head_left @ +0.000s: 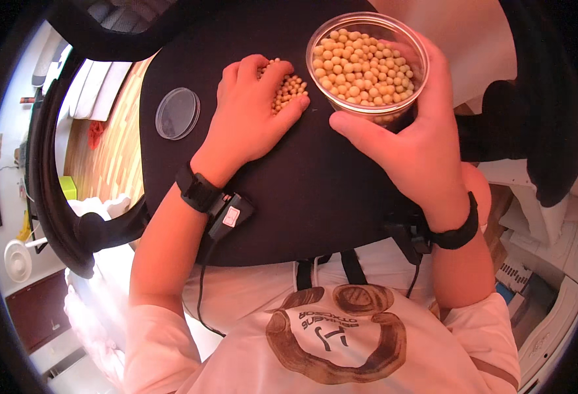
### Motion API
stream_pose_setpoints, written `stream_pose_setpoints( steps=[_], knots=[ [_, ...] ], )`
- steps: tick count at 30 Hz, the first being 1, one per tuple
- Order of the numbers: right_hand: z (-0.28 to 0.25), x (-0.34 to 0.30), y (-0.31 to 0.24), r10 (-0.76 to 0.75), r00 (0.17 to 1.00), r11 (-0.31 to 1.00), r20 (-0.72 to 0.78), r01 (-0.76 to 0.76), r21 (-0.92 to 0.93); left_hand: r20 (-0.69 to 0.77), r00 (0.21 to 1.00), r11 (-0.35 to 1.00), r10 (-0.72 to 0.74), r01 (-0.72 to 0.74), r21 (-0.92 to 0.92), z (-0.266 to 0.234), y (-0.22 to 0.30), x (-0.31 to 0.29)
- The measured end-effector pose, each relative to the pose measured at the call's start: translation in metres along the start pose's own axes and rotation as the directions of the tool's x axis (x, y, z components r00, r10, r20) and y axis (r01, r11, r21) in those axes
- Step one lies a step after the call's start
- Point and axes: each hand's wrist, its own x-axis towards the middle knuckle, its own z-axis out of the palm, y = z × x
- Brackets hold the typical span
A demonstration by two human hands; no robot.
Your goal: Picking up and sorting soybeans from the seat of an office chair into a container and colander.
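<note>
My right hand (420, 141) is closed round a clear round plastic jar (367, 113), its thumb on the near side and its fingers behind the far wall. Pale yellow soybeans (364, 69) fill much of the open-topped jar. To the left, my left hand (253, 108) rests on the black seat, its fingers curled round a small heap of loose soybeans (289, 92). Some beans show between the thumb and the index finger; the palm hides others. A clear round lid (177, 113) lies flat on the seat, left of my left hand.
The black seat (289, 203) has black armrests on the left (46, 157) and right (555, 118). Each wrist wears a black strap; a small black box (231, 215) with a cable hangs by the left one. Wooden floor (115, 131) shows beyond the left armrest.
</note>
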Motion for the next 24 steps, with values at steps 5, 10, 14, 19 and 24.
stream_pose_setpoints(
  steps=[5,10,14,19,24],
  knots=[
    [0.004,0.003,0.007,-0.026,1.000,0.999,0.009,0.026,0.027,-0.020,0.999,0.994,0.035,-0.033,0.101,0.006,-0.009,0.005],
    [0.001,0.005,0.006,-0.062,0.998,0.998,0.025,0.062,0.002,0.021,0.998,0.999,0.052,-0.052,0.015,0.000,-0.007,0.009],
    [0.003,0.003,0.004,-0.027,0.999,1.000,0.030,0.027,-0.005,-0.007,0.996,0.996,0.092,-0.092,0.020,-0.002,-0.005,0.006],
    [0.004,0.002,0.001,-0.028,0.999,1.000,0.030,0.028,-0.007,0.003,0.998,0.998,0.055,-0.055,-0.015,-0.008,-0.001,0.000],
    [0.007,0.000,0.000,-0.028,0.999,0.999,0.036,0.026,0.041,-0.018,0.999,0.995,0.039,-0.040,-0.095,-0.014,-0.003,-0.004]
  ],
)
